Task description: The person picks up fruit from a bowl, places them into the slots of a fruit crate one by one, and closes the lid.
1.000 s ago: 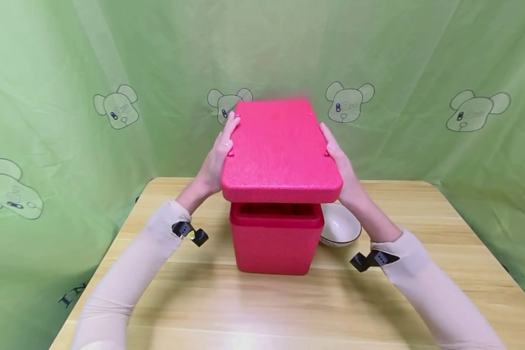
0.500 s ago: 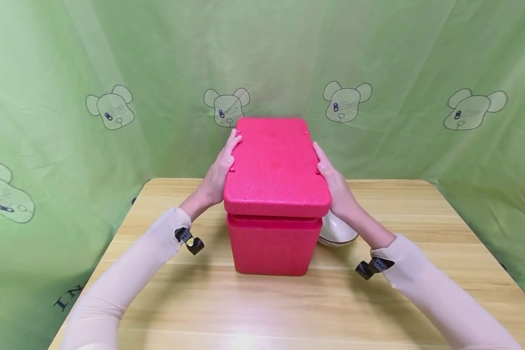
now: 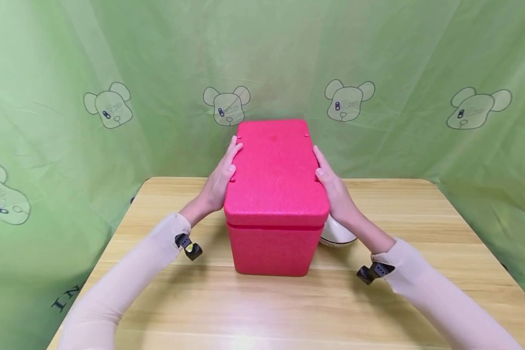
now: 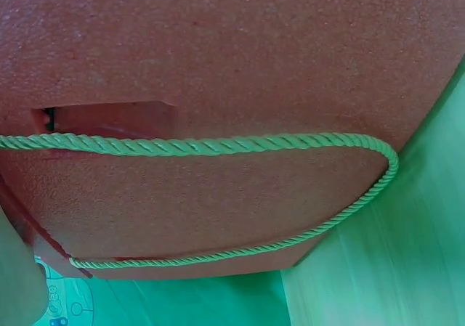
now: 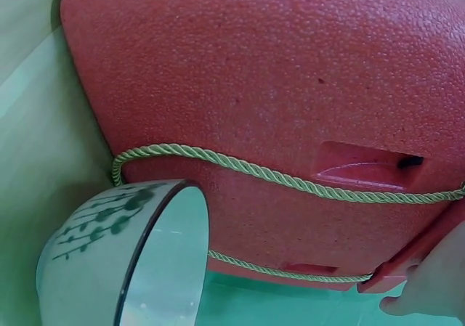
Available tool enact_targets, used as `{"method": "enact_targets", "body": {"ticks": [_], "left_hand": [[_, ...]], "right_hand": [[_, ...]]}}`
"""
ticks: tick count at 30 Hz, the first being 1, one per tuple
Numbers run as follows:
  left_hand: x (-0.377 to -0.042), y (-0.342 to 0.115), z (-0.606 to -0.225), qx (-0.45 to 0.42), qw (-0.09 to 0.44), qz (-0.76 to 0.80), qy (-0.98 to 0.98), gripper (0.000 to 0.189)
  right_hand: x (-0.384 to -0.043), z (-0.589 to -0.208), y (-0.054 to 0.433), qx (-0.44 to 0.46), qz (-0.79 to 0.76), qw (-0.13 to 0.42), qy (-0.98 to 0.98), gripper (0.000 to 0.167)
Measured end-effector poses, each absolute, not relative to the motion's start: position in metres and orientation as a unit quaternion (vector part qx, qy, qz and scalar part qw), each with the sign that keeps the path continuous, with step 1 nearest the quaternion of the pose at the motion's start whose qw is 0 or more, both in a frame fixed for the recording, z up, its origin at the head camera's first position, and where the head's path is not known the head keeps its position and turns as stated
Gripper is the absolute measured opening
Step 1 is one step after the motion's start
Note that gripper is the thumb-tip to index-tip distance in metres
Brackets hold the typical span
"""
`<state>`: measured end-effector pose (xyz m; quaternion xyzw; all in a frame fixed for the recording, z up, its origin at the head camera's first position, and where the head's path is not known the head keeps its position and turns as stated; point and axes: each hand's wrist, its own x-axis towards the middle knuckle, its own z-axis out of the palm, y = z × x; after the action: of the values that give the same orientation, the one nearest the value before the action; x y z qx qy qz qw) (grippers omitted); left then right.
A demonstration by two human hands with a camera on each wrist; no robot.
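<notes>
A red foam cooler box stands upright on the table with its lid on top. Only a thin seam shows between lid and box at the front. My left hand presses the lid's left edge, fingers straight and pointing away from me. Against the right edge lies my right hand, its fingers likewise extended. A twisted cord hangs along the box's left side, below a recessed slot. On the right side runs another cord. The inside of the box is hidden.
A white bowl with a dark rim and leaf pattern stands close to the box's right side, partly behind my right hand. The wooden table carries everything. Green cloth printed with bear heads hangs behind and at both sides.
Both hands have brought the lid down onto the box. The dark opening seen under its front edge a second ago is now covered. Box and bowl stay in place.
</notes>
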<state>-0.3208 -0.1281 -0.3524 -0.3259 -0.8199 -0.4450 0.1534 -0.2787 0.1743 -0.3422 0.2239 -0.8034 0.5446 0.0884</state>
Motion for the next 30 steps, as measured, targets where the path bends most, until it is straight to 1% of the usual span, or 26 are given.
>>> {"method": "enact_targets", "body": {"ticks": [4, 9, 12, 16, 18, 23, 30], "left_hand": [[-0.321, -0.130, -0.351, -0.323, 0.140, -0.454, -0.819, 0.067], [-0.322, -0.137, -0.345, -0.328, 0.087, -0.462, -0.819, 0.070], [-0.321, -0.144, -0.343, -0.343, 0.057, -0.450, -0.823, 0.078], [-0.319, -0.151, -0.339, -0.363, 0.032, -0.430, -0.826, 0.094], [-0.317, -0.152, -0.337, -0.365, 0.024, -0.426, -0.827, 0.098], [-0.315, -0.154, -0.331, -0.361, 0.016, -0.415, -0.835, 0.095], [-0.315, -0.154, -0.325, -0.353, 0.031, -0.384, -0.853, 0.094]], "right_hand": [[-0.280, -0.343, 0.174, 0.225, 0.561, 0.071, -0.794, 0.060], [-0.281, -0.339, 0.178, 0.233, 0.556, 0.049, -0.797, 0.064], [-0.280, -0.335, 0.183, 0.244, 0.529, 0.029, -0.812, 0.068], [-0.278, -0.330, 0.188, 0.264, 0.501, 0.001, -0.824, 0.076], [-0.278, -0.330, 0.190, 0.270, 0.497, -0.006, -0.825, 0.077], [-0.278, -0.332, 0.190, 0.272, 0.515, -0.001, -0.813, 0.077], [-0.279, -0.334, 0.190, 0.282, 0.535, 0.007, -0.796, 0.075]]}}
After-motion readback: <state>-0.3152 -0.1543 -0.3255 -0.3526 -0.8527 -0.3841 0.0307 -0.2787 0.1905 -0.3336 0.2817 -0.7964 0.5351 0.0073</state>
